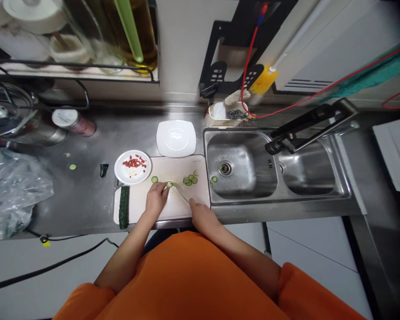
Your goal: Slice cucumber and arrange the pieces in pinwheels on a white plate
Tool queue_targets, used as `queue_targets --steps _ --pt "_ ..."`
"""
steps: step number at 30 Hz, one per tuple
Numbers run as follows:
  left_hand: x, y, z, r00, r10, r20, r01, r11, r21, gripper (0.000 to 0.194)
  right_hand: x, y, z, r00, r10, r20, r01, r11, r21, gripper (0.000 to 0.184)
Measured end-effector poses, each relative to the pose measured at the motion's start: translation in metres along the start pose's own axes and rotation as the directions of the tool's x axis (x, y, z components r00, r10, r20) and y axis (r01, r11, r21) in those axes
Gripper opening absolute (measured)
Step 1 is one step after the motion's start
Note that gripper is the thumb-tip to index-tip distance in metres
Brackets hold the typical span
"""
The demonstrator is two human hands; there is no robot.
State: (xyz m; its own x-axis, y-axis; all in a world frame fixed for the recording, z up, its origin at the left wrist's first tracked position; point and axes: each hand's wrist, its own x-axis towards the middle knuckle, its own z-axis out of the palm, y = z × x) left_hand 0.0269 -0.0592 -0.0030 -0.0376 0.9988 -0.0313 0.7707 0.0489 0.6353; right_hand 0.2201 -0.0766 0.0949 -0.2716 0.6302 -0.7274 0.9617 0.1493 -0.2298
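Note:
On a white cutting board, my left hand pinches a small cucumber slice. My right hand is wrapped round the handle of a knife, whose blade points up and left to that slice. Whether the blade touches the slice I cannot tell. Several cucumber slices lie grouped to the right of the blade, and one more slice rests just beyond my left hand. A length of dark green cucumber lies along the board's left edge.
A round plate of red berries overlaps the board's upper left corner. Behind the board sits a square white plate. To the right is a double steel sink with a black faucet. A plastic bag lies at far left.

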Motion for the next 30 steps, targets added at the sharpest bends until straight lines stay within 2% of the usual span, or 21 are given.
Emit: queue_targets --steps 10,22,30 --pt "-0.002 -0.006 0.008 0.997 0.028 -0.069 -0.029 1.000 -0.010 0.024 0.003 -0.015 -0.007 1.000 0.001 0.020 -0.001 1.000 -0.004 0.034" --pt "0.000 -0.006 0.007 0.999 0.029 -0.046 -0.029 1.000 -0.010 0.024 0.006 -0.017 -0.003 1.000 0.019 0.019 -0.020 0.999 0.039 0.034" --pt "0.003 -0.002 0.004 0.999 -0.027 -0.032 0.026 1.000 -0.013 0.020 0.005 -0.019 -0.005 1.000 0.003 0.030 -0.004 0.998 0.059 0.036"
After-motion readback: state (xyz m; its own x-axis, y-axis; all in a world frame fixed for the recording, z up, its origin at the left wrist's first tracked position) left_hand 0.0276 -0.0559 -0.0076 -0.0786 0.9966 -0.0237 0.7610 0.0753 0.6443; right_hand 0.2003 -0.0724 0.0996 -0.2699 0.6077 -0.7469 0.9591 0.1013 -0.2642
